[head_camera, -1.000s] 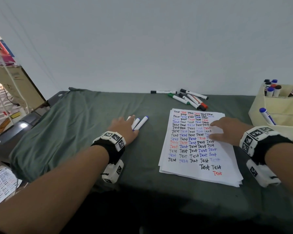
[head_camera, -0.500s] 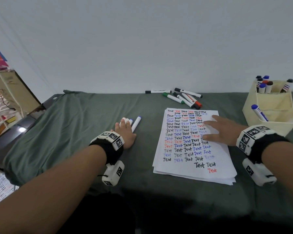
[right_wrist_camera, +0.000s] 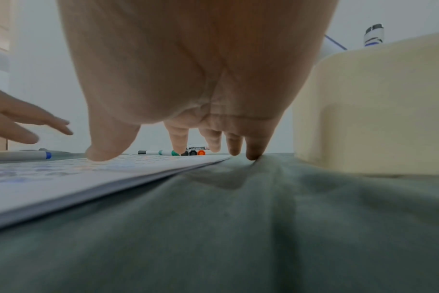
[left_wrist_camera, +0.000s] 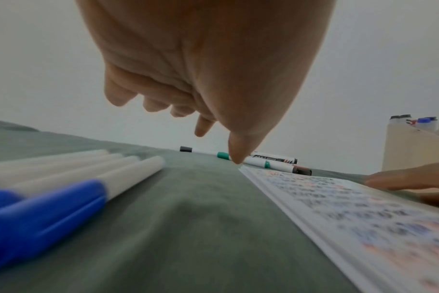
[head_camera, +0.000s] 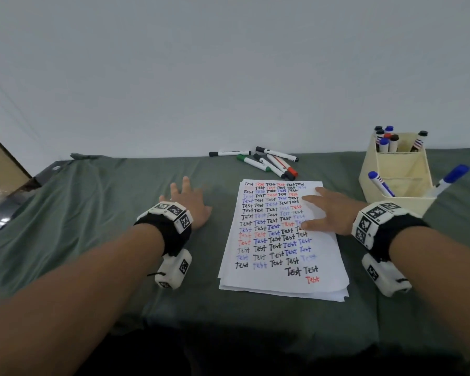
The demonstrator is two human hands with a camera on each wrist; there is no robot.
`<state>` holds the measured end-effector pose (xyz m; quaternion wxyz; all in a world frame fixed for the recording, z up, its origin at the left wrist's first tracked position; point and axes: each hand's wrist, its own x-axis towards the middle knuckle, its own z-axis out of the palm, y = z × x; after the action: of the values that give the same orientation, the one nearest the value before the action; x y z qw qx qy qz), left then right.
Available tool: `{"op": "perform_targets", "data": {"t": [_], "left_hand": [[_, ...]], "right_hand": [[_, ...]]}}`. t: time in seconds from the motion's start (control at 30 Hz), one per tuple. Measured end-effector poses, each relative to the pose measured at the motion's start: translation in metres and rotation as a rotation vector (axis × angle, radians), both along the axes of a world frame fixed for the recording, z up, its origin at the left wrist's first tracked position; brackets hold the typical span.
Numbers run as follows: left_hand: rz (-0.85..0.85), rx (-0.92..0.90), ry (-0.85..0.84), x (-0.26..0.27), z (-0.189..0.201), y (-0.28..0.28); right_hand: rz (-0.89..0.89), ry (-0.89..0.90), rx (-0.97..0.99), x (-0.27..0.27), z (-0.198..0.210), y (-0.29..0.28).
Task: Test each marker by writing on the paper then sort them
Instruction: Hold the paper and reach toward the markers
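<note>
Mid-task, well along by my read. The paper point(head_camera: 280, 237) lay on the green cloth point(head_camera: 92, 213), nearly filled with rows of "Test" in black, blue and red; only a strip at the bottom was blank. The right hand point(head_camera: 329, 210) lay flat on the sheet's right side, fingers straight and spread, holding nothing. The left hand point(head_camera: 186, 203) hovered just left of the paper, fingers apart and empty.

Already sorted, judging by position: several markers stood in the cream holder point(head_camera: 396, 183) at right, and two blue-capped ones leaned at its front. In the left wrist view a set of white markers point(left_wrist_camera: 70, 178) with blue caps lay side by side below the left hand; the head view hid them.

Still left: the loose pile of markers point(head_camera: 266, 162) beyond the top edge of the paper, black, green and red caps, apparently untested. Next step was likely grabbing one from there.
</note>
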<state>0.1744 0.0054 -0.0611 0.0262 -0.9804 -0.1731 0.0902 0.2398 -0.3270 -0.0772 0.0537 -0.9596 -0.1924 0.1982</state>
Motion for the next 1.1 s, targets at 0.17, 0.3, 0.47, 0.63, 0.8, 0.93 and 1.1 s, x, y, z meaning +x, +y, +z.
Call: {"op": "perform_targets", "data": {"t": [0.17, 0.3, 0.47, 0.63, 0.8, 0.93, 1.1], "left_hand": [[-0.176, 0.023, 0.036, 0.050, 0.012, -0.016], [-0.276, 0.069, 0.048, 0.091, 0.014, -0.025], [-0.296, 0.016, 0.026, 0.142, 0.003, -0.020], [-0.242, 0.064, -0.024, 0.186, -0.007, -0.007], [-0.226, 0.018, -0.056, 0.213, -0.018, 0.011], [-0.226, 0.052, 0.007, 0.220, -0.023, 0.020], [-0.273, 0.136, -0.015, 0.224, -0.026, 0.024]], "right_hand": [[-0.020, 0.020, -0.007, 0.000, -0.005, -0.003], [-0.027, 0.017, 0.018, 0.000, -0.009, -0.002], [-0.041, 0.017, 0.038, 0.005, -0.015, -0.005], [-0.065, 0.012, 0.055, 0.010, -0.023, -0.005], [-0.070, 0.014, 0.066, 0.011, -0.021, -0.006], [-0.077, 0.007, 0.056, 0.008, -0.018, -0.004], [-0.082, 0.012, 0.040, 0.007, -0.017, -0.003]]}}
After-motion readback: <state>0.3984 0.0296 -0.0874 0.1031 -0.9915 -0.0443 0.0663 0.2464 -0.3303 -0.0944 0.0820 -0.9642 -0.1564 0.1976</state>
